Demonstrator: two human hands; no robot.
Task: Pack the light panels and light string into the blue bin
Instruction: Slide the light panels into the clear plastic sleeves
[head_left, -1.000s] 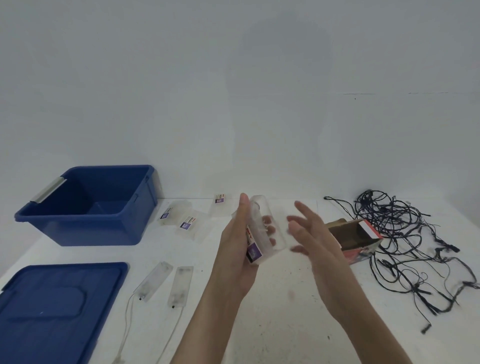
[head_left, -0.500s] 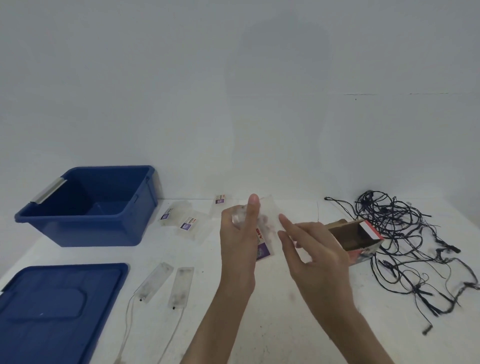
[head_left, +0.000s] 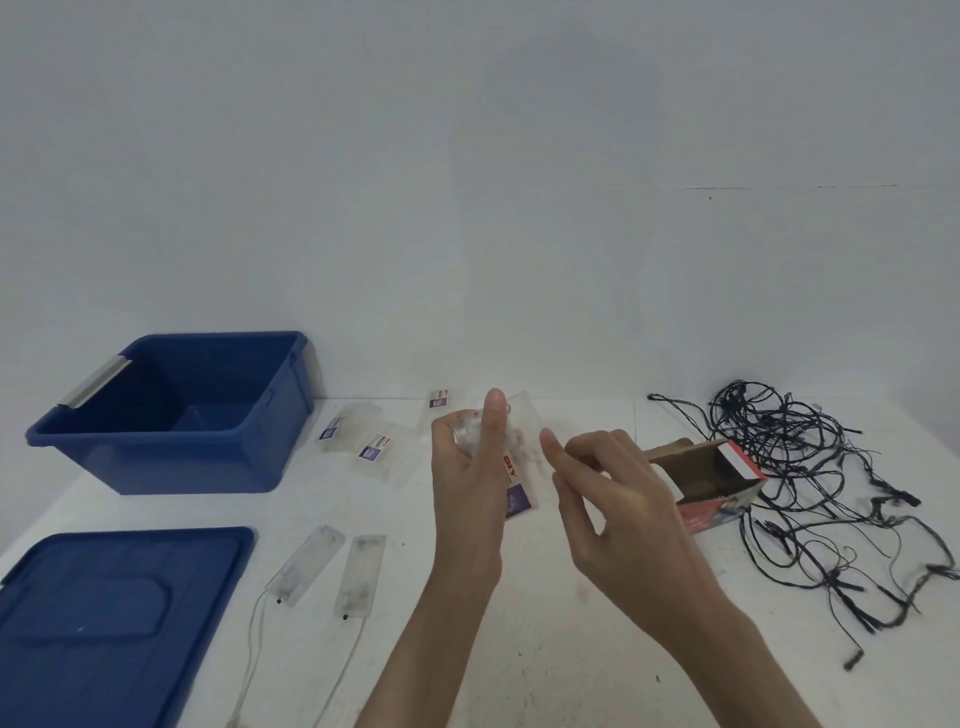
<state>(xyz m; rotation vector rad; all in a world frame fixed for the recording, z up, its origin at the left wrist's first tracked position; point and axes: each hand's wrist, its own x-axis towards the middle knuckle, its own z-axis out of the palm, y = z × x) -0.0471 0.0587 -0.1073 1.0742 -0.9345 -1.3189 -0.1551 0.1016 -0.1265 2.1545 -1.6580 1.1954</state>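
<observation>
My left hand (head_left: 470, 483) holds a clear plastic packet (head_left: 519, 467) with a purple label upright above the table's middle. My right hand (head_left: 618, 499) hovers just right of the packet, fingers curled and apart, touching nothing I can make out. The blue bin (head_left: 171, 415) stands open at the back left. Two bare light panels (head_left: 306, 564) (head_left: 362, 569) with white leads lie flat in front of it. Three more labelled packets (head_left: 343, 428) (head_left: 384, 452) (head_left: 441, 402) lie near the bin. The black light string (head_left: 810, 493) sprawls tangled at the right.
The bin's blue lid (head_left: 114, 618) lies flat at the near left. An open cardboard box (head_left: 711, 478) lies on its side behind my right hand, beside the string. A white wall runs close behind the white table (head_left: 545, 649).
My left hand turned the packet more upright and shifted its grip higher. My right hand closed from a spread palm into curled fingers and came nearer the packet.
</observation>
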